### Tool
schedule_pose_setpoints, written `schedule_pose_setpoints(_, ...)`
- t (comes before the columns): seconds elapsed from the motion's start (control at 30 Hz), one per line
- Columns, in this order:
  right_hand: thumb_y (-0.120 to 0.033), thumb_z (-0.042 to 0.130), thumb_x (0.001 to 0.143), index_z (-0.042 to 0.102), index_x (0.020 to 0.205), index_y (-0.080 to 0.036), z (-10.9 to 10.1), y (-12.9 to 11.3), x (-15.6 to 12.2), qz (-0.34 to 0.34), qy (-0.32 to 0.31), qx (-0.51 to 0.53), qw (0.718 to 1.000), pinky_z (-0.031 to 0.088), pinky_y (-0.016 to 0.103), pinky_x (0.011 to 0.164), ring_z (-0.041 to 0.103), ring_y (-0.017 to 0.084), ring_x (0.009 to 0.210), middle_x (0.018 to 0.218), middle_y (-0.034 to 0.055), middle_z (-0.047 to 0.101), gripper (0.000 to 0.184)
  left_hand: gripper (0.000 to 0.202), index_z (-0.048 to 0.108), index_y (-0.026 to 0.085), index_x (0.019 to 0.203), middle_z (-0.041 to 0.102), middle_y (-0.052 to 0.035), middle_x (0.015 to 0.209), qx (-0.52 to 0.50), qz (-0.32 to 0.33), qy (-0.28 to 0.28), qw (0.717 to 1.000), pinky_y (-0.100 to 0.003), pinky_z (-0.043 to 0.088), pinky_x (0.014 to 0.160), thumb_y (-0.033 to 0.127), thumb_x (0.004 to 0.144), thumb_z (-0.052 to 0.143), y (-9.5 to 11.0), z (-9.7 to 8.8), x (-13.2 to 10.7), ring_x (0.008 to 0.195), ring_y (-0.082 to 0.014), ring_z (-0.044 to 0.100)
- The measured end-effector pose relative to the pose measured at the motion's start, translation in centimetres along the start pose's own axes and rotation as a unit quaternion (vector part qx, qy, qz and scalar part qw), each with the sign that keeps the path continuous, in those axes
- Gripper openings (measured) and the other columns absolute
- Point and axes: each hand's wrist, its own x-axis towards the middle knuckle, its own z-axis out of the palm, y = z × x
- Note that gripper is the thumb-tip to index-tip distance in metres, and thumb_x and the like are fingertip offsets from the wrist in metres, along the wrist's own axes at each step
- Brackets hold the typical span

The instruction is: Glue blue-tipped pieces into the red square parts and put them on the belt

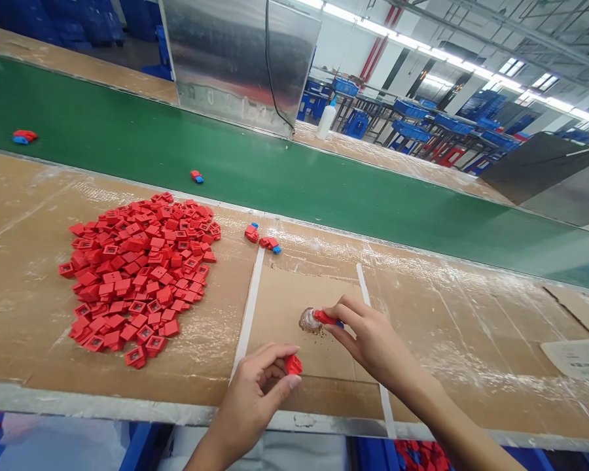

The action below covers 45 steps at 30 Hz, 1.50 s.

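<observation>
On the cardboard-covered workbench (44,196), as viewed from the head camera, a cardboard sheet (294,307) is bounded at left and right by white tape strips (249,307). The right hand (368,333) is closed in a narrow pinch on a slim red-and-blue plastic part (326,318), which is held low over the sheet with its pale tip in a glossy, brown-flecked dab (308,320). The left hand (248,399) is curled narrowly around a square red plastic part (293,365), which is held near the near edge of the sheet, apart from the dab.

For this hold, a steady pinch set back from the tip is advisable, so that the dab is not spread further; brown specks are already scattered beside it.

To the left of the sheet, a heap of square red parts (137,278) is spread on the bench. Two small red pieces with blue ends (269,244) lie just beyond the sheet, and two more lie on the green conveyor belt (177,157) farther away.

The substance of the dab cannot be identified from this view. The part in the left hand is partly covered by the fingers, so its full shape cannot be made out. Both forearms are cut off by the lower frame edge, as are the blue crates (417,454) below the bench.
</observation>
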Motion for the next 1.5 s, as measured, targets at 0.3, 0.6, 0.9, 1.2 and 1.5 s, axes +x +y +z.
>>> schedule_pose_setpoints(0.3,-0.016,0.055,0.096,0.059,0.098,-0.019,0.0,0.1,-0.1,0.008,-0.007,0.005,1.000,0.043,0.030,0.066,0.056,0.019,0.075,0.086,0.0027,0.056,0.006,0.034,0.066,0.023,0.120,0.063,-0.0035,0.098,-0.012,-0.002,0.005,1.000,-0.025,0.051,0.076,0.032,0.087,0.066,-0.1,0.0,0.1,0.082,-0.0144,0.061)
schedule_pose_setpoints(0.6,-0.026,0.054,0.097,0.060,0.105,-0.021,-1.2,0.2,-0.5,0.038,0.082,0.076,0.993,0.049,0.033,0.074,0.060,0.019,0.085,0.097,0.0061,0.063,0.011,0.037,0.064,0.020,0.120,0.068,-0.0073,0.105,-0.064,-0.035,0.025,0.997,-0.030,0.053,0.083,0.031,0.085,0.068,0.0,0.1,0.0,0.090,-0.0184,0.064)
schedule_pose_setpoints(0.9,-0.034,0.058,0.094,0.064,0.105,-0.023,-2.2,0.3,-1.0,0.074,0.116,0.126,0.982,0.050,0.034,0.071,0.061,0.019,0.079,0.100,0.0054,0.068,0.016,0.032,0.070,0.018,0.109,0.071,-0.0060,0.099,-0.136,-0.058,0.027,0.989,-0.028,0.051,0.085,0.026,0.079,0.075,0.0,-0.1,0.2,0.090,-0.0174,0.065)
schedule_pose_setpoints(1.2,-0.029,0.056,0.096,0.060,0.119,-0.026,2.2,-4.3,-3.9,0.134,0.085,0.360,0.920,0.054,0.030,0.080,0.065,0.019,0.095,0.108,0.0064,0.062,0.024,0.031,0.073,0.019,0.109,0.072,-0.0058,0.100,-0.148,-0.036,0.016,0.988,-0.028,0.051,0.085,0.024,0.078,0.076,0.3,-0.2,0.3,0.091,-0.0179,0.065)
schedule_pose_setpoints(1.5,-0.036,0.057,0.095,0.059,0.122,-0.022,5.3,-5.2,-5.0,0.190,0.055,0.444,0.874,0.054,0.038,0.091,0.066,0.023,0.100,0.111,0.0098,0.068,0.030,0.035,0.069,0.015,0.111,0.076,-0.0104,0.103,-0.180,-0.049,-0.002,0.982,-0.035,0.051,0.091,0.025,0.078,0.076,0.5,0.1,0.1,0.099,-0.0239,0.069)
